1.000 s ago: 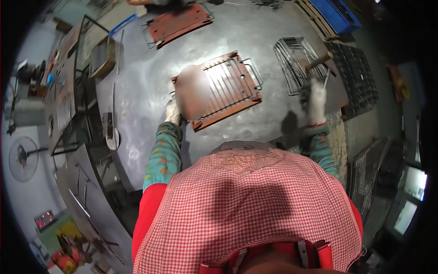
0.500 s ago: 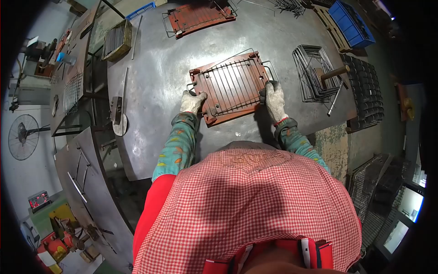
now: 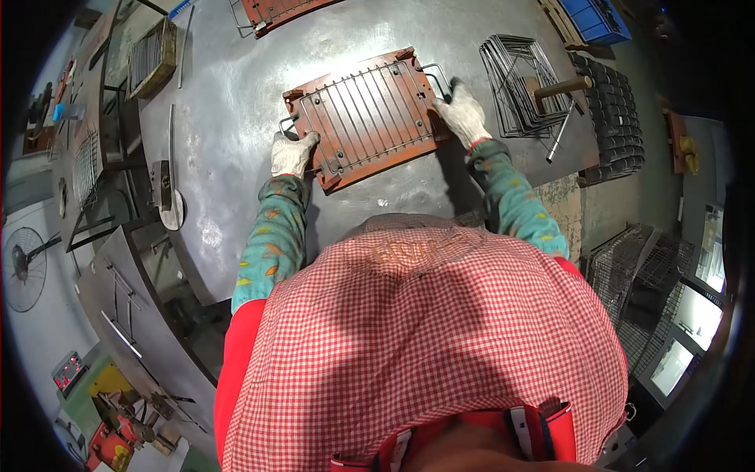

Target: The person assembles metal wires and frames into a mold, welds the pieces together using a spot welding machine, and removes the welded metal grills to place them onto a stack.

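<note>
A reddish-brown rectangular fixture [image 3: 381,164] bearing a grid of parallel metal wires [image 3: 373,110] lies centrally on a grey metal table [image 3: 236,126]. The white-gloved left hand [image 3: 292,153] and white-gloved right hand [image 3: 462,118] meet its left and right edges, thumbs spread; whether either grips cannot be told.

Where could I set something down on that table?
The grey metal table is bare between the thin grey rod and gloved left hand, and between the near reddish rectangular plate and far reddish plate. Rightward it's crowded: gloved right hand, black wire frames, brown wooden handle.
</note>
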`<action>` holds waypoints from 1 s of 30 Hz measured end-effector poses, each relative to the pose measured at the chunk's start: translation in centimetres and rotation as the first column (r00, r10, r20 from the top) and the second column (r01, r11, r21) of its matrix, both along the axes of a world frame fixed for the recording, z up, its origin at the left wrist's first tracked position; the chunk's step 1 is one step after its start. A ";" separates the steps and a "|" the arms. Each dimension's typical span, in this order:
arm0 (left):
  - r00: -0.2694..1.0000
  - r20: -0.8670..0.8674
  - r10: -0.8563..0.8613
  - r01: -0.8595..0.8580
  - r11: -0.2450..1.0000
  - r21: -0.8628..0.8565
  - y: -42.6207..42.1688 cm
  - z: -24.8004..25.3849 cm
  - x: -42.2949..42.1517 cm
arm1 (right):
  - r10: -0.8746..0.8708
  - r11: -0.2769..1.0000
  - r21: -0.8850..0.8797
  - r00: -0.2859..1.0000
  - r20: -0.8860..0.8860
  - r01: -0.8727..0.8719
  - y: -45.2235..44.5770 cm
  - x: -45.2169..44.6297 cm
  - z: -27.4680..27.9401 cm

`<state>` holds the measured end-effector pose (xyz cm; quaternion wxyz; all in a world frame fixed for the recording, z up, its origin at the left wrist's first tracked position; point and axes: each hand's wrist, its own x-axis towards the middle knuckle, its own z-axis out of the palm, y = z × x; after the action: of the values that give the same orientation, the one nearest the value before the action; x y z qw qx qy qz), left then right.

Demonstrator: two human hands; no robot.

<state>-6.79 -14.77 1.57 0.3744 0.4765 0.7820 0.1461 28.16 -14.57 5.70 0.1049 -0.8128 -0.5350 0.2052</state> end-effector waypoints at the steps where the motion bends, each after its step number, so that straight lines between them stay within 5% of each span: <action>1: 0.999 0.042 0.010 -0.010 1.000 -0.004 -0.2 -0.1 -0.1 | -0.003 0.996 -0.086 1.000 -0.011 0.002 1.1 -0.4 -0.8; 4: 0.992 0.127 0.005 -0.003 1.000 -0.016 0.2 0.0 -0.3 | -0.067 0.988 -0.142 0.997 -0.024 0.063 3.8 -1.0 -3.0; 7: 0.998 -0.006 0.060 -0.060 0.998 0.018 -0.1 2.8 1.0 | -0.127 0.937 -0.331 0.991 -0.033 0.109 5.1 -1.5 -1.1; 10: 0.998 0.065 0.024 -0.022 0.999 -0.033 0.6 2.4 0.4 | -0.018 0.966 -0.257 1.000 -0.010 0.015 4.8 -1.6 0.5; 12: 0.964 0.261 0.049 -0.043 0.999 -0.031 0.3 -1.0 -1.0 | 0.013 0.984 -0.176 0.996 -0.083 -0.028 4.4 -1.2 0.0; 14: 0.997 -0.046 0.056 -0.059 0.997 -0.056 -0.4 3.2 0.6 | -0.024 0.965 -0.262 0.999 -0.021 0.018 4.7 -1.4 0.1; 16: 0.951 -0.299 0.082 0.034 0.931 0.363 -1.8 4.8 2.0 | -0.042 0.969 -0.245 0.997 -0.062 0.026 4.4 -1.0 -0.4; 20: 0.993 -0.112 -0.032 0.064 0.953 0.295 -3.1 5.2 1.5 | -0.100 0.962 -0.268 0.980 -0.170 0.052 2.7 -0.8 -0.7; 22: 0.978 0.163 -0.129 0.143 0.987 -0.077 -3.1 4.7 1.6 | -0.133 0.948 -0.311 0.974 -0.186 0.070 2.4 -1.2 -0.4; 25: 0.978 -0.037 -0.208 0.198 0.964 -0.180 -2.4 6.1 2.8 | -0.132 0.963 -0.259 0.965 -0.227 0.071 1.0 -1.3 -0.2; 30: 0.987 0.089 -0.131 0.141 0.983 -0.116 -1.7 6.8 4.3 | -0.162 0.968 -0.228 0.959 -0.234 0.108 0.3 -1.4 -0.6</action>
<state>-2.47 -16.51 8.33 0.4434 0.4987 0.7392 0.0911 26.72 -14.24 5.05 0.0980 -0.8216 -0.4354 0.3547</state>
